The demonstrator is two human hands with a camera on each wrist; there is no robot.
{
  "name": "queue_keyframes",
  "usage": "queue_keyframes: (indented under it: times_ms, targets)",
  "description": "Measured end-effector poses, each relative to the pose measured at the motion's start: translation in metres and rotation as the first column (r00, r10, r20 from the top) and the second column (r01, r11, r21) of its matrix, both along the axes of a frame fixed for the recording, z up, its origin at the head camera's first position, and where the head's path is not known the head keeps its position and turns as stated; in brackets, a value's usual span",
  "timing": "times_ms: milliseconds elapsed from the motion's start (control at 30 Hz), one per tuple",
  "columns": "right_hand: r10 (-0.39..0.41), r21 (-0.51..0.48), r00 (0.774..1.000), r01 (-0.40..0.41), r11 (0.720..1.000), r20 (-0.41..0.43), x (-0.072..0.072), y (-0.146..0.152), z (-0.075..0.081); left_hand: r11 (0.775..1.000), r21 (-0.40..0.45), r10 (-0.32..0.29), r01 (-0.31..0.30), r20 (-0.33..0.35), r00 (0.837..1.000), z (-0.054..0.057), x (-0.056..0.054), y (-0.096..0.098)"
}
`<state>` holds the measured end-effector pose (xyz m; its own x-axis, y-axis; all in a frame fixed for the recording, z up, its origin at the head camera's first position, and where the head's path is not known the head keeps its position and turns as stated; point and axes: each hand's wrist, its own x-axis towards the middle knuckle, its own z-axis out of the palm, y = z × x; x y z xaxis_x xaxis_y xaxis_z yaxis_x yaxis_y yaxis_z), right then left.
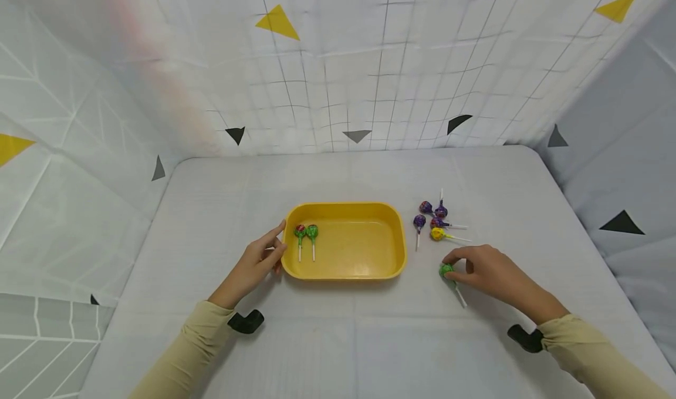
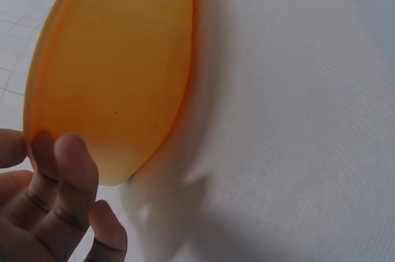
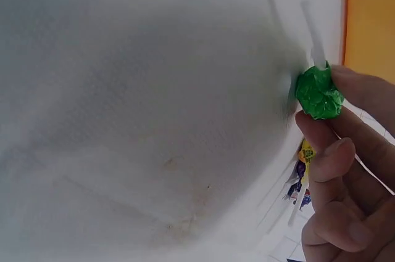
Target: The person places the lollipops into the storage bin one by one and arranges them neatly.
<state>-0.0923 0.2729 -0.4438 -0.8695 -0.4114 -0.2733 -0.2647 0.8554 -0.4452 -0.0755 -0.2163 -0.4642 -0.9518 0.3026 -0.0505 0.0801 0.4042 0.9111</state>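
Two lollipops (image 1: 313,232) in the tray (image 1: 359,240), five others (image 1: 419,220) left on the worktop (image 1: 317,346), right hand (image 1: 484,273) pinching a green one (image 1: 446,270) right of the tray, left hand (image 1: 260,257), seemingly loose-fingered, touching its edge!

The head view stands back over the near side of the worktop (image 1: 327,346), facing forward and down to its two far corners, while the wrist views peer in close, the left at the yellow tray (image 1: 361,249), the right at a green lollipop (image 3: 319,94), the tray showing in all three.
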Motion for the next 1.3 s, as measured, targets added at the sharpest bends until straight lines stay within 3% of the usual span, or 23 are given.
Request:
queue_keyframes:
  times_ms: [900, 1300]
  targets:
    - [0.003, 0.011, 0.999, -0.002, 1.0, -0.046, -0.004, -0.004, -0.001, 1.0, -0.004, 0.007, -0.007, 0.007, 1.0, 0.001, -0.001, 0.001]
    - [0.024, -0.004, 0.993, -0.025, 1.0, -0.115, -0.012, -0.015, 0.017, 1.0, -0.007, 0.008, -0.008, 0.01, 1.0, 0.002, 0.0, 0.001]
